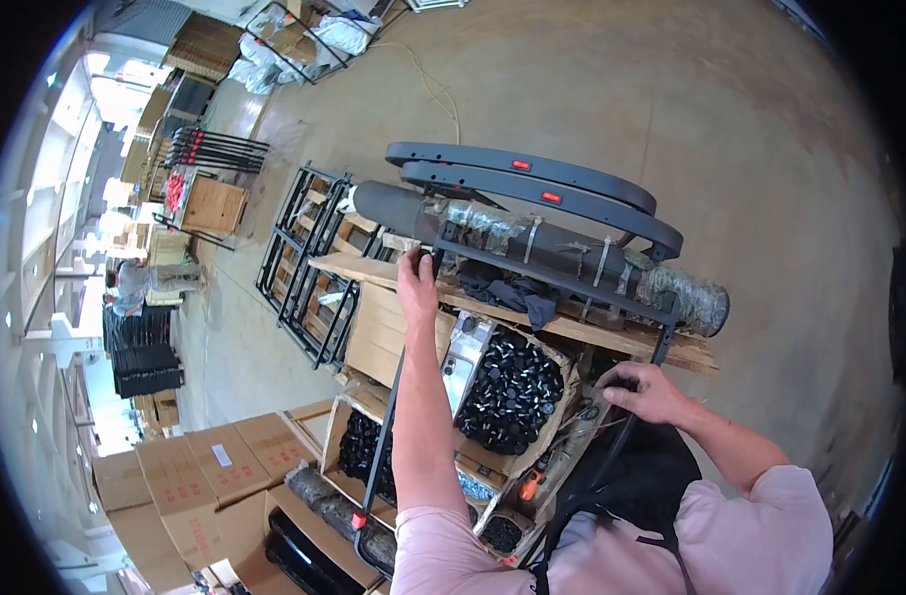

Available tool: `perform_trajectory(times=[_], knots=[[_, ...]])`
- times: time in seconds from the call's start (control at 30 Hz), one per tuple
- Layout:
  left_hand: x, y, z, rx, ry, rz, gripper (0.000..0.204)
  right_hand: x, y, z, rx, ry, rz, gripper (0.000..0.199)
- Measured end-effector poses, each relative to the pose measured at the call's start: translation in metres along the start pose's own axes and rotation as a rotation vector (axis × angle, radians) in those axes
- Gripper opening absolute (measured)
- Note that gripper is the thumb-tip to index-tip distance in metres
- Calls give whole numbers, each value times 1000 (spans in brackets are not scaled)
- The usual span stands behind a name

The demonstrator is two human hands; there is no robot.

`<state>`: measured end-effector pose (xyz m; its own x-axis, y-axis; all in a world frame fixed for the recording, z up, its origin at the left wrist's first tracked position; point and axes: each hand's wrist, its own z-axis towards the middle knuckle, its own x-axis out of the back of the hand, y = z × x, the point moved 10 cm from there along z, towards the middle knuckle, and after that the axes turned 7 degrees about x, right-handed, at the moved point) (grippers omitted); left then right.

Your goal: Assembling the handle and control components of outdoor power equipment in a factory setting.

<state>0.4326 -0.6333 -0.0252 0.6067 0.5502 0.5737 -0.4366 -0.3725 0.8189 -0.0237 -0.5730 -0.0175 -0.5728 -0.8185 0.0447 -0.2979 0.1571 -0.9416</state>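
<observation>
My left hand (416,288) reaches forward and grips the top left corner of a black metal cart frame (562,280), by a wooden plank (493,302) laid across it. My right hand (643,391) is closed on the frame's right upright, lower down. On top of the cart lie a long dark roll wrapped in plastic (532,246) and two curved black panels with red reflectors (532,183). Below my left forearm sits an open cardboard box full of small black parts (509,392).
Another box of black parts (359,446) and closed cardboard boxes (220,461) stand at lower left. A black metal rack (299,258) lies flat beyond the cart. Bare concrete floor (671,89) stretches ahead and right. A person (136,280) works at the far left.
</observation>
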Motion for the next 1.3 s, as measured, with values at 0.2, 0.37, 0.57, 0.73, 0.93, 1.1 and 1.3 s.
perform_trajectory(times=[0.2,0.37,0.57,0.73,0.93,1.1,1.3], knots=[[-10,13,-5,-155,-26,57,35,20,-5,3,9,64,-42,31],[-8,18,-7,-250,-66,-3,35,28,-14,2,23,129,-118,32],[-13,9,-5,-264,-10,53,32,50,-17,-13,-16,169,-273,35],[-12,-19,3,-105,-82,-312,37,93,-26,-28,5,368,-434,35],[-11,-6,6,-165,-85,-173,33,131,-34,-39,97,548,-591,34],[-14,7,2,-39,-51,-16,30,116,-43,-40,114,457,-679,34],[-12,-7,3,-67,-51,-247,30,96,-44,-36,110,347,-737,35]])
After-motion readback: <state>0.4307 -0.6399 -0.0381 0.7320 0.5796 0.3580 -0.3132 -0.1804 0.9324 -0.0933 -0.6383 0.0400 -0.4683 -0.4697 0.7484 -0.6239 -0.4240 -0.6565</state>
